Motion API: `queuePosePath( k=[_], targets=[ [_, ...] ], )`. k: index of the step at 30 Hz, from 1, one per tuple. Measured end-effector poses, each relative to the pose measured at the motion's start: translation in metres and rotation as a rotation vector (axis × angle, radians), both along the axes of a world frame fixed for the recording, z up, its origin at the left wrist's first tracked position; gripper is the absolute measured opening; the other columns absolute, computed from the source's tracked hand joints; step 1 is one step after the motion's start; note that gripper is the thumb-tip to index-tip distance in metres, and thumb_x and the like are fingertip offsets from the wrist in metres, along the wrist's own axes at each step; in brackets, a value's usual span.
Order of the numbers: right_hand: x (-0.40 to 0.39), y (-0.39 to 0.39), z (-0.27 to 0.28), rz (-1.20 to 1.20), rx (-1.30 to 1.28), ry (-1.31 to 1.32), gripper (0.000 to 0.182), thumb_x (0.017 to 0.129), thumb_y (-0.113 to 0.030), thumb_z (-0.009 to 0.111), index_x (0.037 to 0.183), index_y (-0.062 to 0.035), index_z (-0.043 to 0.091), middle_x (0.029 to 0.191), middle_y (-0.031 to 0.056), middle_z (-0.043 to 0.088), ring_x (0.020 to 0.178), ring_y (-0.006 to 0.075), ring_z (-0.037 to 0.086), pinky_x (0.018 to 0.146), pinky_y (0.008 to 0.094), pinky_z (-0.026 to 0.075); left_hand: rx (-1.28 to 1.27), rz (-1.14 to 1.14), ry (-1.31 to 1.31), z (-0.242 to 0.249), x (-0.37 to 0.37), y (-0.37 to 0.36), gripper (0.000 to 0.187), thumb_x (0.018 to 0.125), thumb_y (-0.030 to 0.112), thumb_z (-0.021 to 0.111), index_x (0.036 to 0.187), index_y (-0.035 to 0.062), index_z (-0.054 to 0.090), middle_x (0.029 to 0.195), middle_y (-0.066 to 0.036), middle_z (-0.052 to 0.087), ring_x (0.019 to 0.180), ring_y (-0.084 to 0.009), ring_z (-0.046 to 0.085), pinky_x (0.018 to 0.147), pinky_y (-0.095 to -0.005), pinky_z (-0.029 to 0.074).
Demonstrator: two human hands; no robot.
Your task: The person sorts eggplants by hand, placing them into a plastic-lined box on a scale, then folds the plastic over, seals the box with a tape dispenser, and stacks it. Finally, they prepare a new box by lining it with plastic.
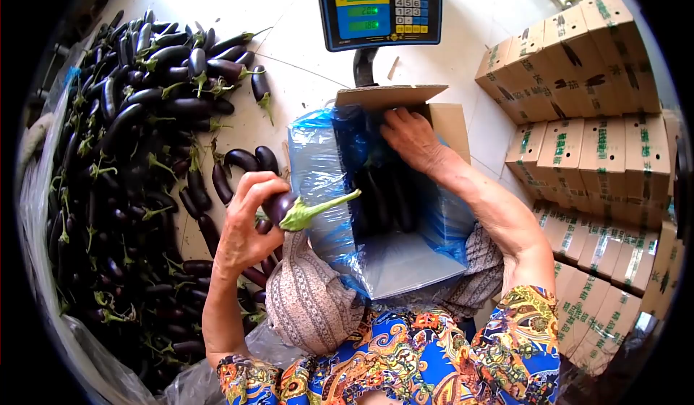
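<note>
An eggplant (280, 207) with a long green stem is gripped in my left hand (249, 220), just left of an open cardboard box. The box (452, 131) is lined with blue plastic film (312, 152) and stands between my knees. Several dark eggplants (387, 195) lie inside it, in shadow. My right hand (412, 139) reaches in at the far end of the box, fingers bent down by the inner wall. Its fingertips are partly hidden in the dark, so what they touch does not show.
A large heap of eggplants (137, 152) on plastic sheeting fills the left side, with a few loose ones beside the box. A digital scale display (379, 14) on a post rises behind the box. Stacked cardboard boxes (578, 65) stand at the right.
</note>
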State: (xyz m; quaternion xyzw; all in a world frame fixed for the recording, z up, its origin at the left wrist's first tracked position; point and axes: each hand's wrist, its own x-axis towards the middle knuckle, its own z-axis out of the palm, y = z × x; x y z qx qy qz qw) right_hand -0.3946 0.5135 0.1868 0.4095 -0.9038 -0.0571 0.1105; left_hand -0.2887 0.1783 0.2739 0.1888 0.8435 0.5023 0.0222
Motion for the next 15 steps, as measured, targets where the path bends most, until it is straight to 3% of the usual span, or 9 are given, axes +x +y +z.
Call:
queuePosePath(
  k=[3,4,7,9,10,15],
  targets=[
    [-0.001,-0.001,0.019,0.165,-0.165,-0.011,0.015,0.079,-0.009,0.06,0.094,-0.0092,0.06,0.094,0.0094,0.061,0.09,0.0286,0.06,0.068,0.0377,0.05,0.011,-0.019,0.061,0.02,0.006,0.003,0.054,0.063,-0.001,0.079,0.112,0.0052,0.059,0.112,-0.014,0.058,0.103,-0.0317,0.06,0.088,-0.0388,0.051],
    [0.001,0.0,0.017,0.036,-0.25,-0.134,0.013,0.081,-0.007,0.059,0.095,-0.0082,0.058,0.091,0.0111,0.061,0.086,0.0309,0.061,0.067,0.0395,0.05,0.038,-0.046,0.1,0.028,0.006,0.006,0.055,0.061,0.002,0.083,0.111,0.0061,0.06,0.111,-0.014,0.059,0.104,-0.0324,0.06,0.087,-0.0404,0.051],
    [0.009,-0.001,0.022,-0.295,-0.577,-0.449,0.008,0.088,-0.005,0.057,0.096,-0.0055,0.054,0.08,0.0157,0.061,0.074,0.0377,0.061,0.064,0.0435,0.05,0.123,-0.171,0.175,0.051,-0.002,0.027,0.05,0.063,-0.002,0.081,0.108,0.006,0.062,0.111,-0.013,0.061,0.106,-0.0337,0.06,0.09,-0.0424,0.05],
    [0.004,-0.003,0.047,-0.44,-0.883,-0.589,0.006,0.093,-0.004,0.055,0.097,-0.0045,0.051,0.071,0.0178,0.06,0.066,0.0419,0.06,0.061,0.0444,0.049,0.001,-0.358,0.235,0.054,-0.013,0.045,0.047,0.063,0.0,0.076,0.108,0.0071,0.063,0.113,-0.012,0.06,0.109,-0.0322,0.06,0.092,-0.0433,0.047],
    [0.004,-0.003,0.061,-0.45,-0.906,-0.543,0.007,0.096,-0.006,0.057,0.097,-0.0054,0.049,0.065,0.0167,0.06,0.06,0.0363,0.062,0.056,0.0399,0.048,-0.062,-0.404,0.277,0.05,-0.017,0.058,0.044,0.064,0.001,0.074,0.106,0.0072,0.063,0.114,-0.013,0.06,0.11,-0.0319,0.059,0.091,-0.0432,0.047],
    [-0.012,0.007,0.141,-0.436,-1.036,-0.373,0.007,0.099,-0.01,0.056,0.095,-0.0074,0.052,0.063,0.011,0.056,0.06,0.0147,0.06,0.055,0.0323,0.046,-0.502,-0.649,0.393,-0.005,-0.04,0.112,0.034,0.074,0.008,0.064,0.108,0.0084,0.058,0.118,-0.011,0.054,0.113,-0.0282,0.052,0.094,-0.0403,0.042]
  ],
)
